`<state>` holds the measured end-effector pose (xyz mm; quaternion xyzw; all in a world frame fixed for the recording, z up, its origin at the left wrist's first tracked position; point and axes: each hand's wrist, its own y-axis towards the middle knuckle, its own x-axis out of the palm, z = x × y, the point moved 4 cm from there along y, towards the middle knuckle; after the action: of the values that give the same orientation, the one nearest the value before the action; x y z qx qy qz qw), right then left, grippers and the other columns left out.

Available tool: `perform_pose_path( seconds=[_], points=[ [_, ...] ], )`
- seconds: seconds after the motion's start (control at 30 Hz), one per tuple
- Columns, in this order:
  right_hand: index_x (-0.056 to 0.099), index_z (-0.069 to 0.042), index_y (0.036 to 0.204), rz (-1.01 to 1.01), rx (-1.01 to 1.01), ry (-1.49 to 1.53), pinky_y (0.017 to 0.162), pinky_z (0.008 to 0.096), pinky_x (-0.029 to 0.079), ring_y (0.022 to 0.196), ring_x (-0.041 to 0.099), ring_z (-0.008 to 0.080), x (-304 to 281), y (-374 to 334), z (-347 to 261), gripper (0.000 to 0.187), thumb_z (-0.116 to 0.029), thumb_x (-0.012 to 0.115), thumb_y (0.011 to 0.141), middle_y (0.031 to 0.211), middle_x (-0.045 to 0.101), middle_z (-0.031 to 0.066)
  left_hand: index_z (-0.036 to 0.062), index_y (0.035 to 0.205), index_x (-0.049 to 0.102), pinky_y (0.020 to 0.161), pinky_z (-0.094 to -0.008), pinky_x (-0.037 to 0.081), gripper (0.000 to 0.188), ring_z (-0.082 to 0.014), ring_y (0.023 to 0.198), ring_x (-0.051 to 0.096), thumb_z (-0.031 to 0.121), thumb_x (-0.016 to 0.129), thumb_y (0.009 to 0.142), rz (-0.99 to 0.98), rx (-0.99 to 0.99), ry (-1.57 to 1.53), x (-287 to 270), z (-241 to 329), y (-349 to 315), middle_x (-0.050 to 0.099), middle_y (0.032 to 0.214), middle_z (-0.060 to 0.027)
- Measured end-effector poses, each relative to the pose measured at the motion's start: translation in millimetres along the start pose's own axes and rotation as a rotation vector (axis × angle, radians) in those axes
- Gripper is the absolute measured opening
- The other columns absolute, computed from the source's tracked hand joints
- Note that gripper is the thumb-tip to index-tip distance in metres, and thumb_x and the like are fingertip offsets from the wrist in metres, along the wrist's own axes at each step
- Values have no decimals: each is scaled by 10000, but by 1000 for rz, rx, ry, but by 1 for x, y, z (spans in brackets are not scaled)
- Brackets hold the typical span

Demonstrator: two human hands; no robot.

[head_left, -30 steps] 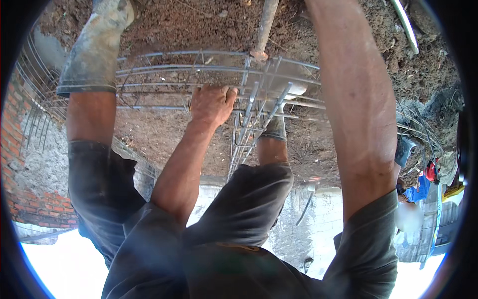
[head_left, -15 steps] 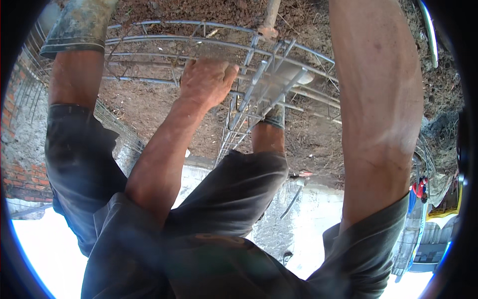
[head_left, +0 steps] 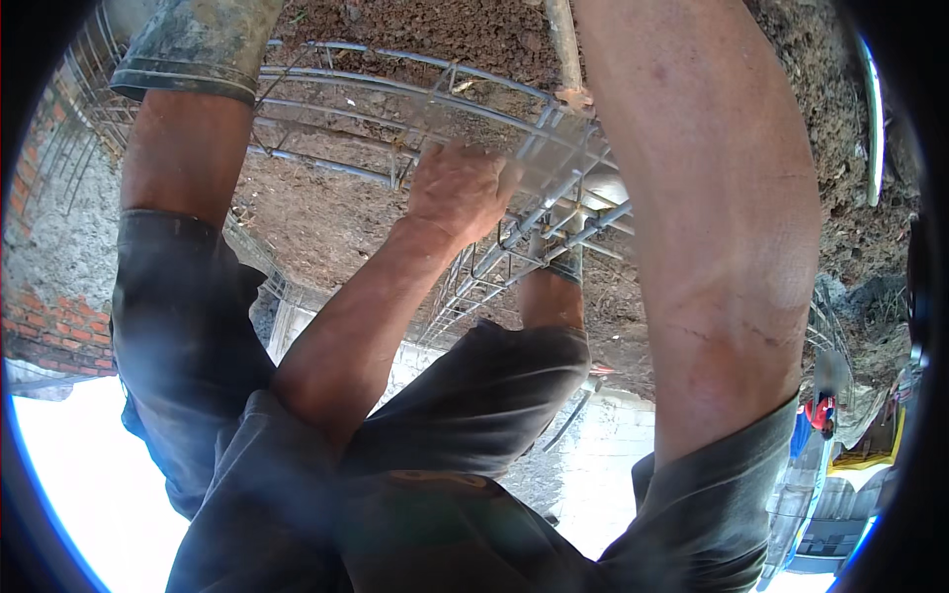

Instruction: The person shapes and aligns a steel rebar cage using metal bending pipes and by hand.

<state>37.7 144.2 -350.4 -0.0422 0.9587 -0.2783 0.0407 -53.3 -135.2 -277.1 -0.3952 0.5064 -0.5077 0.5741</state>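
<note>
My left hand [head_left: 463, 190] is closed over the bars of a steel rebar cage [head_left: 341, 158]; its fingertips are hidden behind the knuckles. Beside it, a second, narrower rebar cage [head_left: 509, 252] crosses the first at an angle. My right forearm [head_left: 717, 217] reaches up along the right side and covers part of the bars. The right hand itself lies beyond the upper edge, out of view. Close to the crossing bars, a wooden pole [head_left: 565, 49] comes down from the top, with a reddish-brown lower end.
Bare brown soil [head_left: 316, 217] lies under the cages. My legs straddle the work, one muddy boot [head_left: 193, 49] at upper left, the other partly behind bars. A grey wall with red brick [head_left: 59, 326] stands left. Coloured items [head_left: 819, 413] and a yellow-edged thing [head_left: 865, 460] are at right.
The whole view has shifted, so the cages and left hand appear farther right and lower. The left hand keeps its place on the bars. My right forearm has swung left, covering more of the cage.
</note>
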Motion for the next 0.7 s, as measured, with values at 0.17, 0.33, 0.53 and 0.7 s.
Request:
perform_pose_path(
  seconds=[0.17,0.33,0.53,0.7],
  points=[
    [658,23,786,-305,225,77,485,400,446,524,565,222,61,-1,3,470,-426,716,911,643,600,125,101,978,719,947,-462,454,368,-274,986,663,367,471,1029,116,71,11,-1,-5,6,720,947,-133],
    [716,28,971,-361,274,-110,713,418,497,828,646,297,100,6,3,471,-430,720,862,911,674,199,104,1108,707,981,-444,456,322,-281,1060,659,353,532,1005,104,55,44,29,-13,16,706,1077,-134],
    [779,-86,997,-571,236,-85,816,406,570,995,706,341,106,-25,-1,395,-300,771,666,1040,738,183,99,1486,428,1129,-435,370,601,-252,1303,523,410,594,1000,20,167,-1112,51,-38,22,538,1446,-110],
    [747,6,1047,-519,243,-104,907,416,558,1022,707,320,102,-50,-19,374,-205,673,747,1062,727,203,68,1124,610,992,-478,446,358,-338,1101,584,395,488,1048,169,280,-372,17,-31,4,639,1178,-159]
  ],
)
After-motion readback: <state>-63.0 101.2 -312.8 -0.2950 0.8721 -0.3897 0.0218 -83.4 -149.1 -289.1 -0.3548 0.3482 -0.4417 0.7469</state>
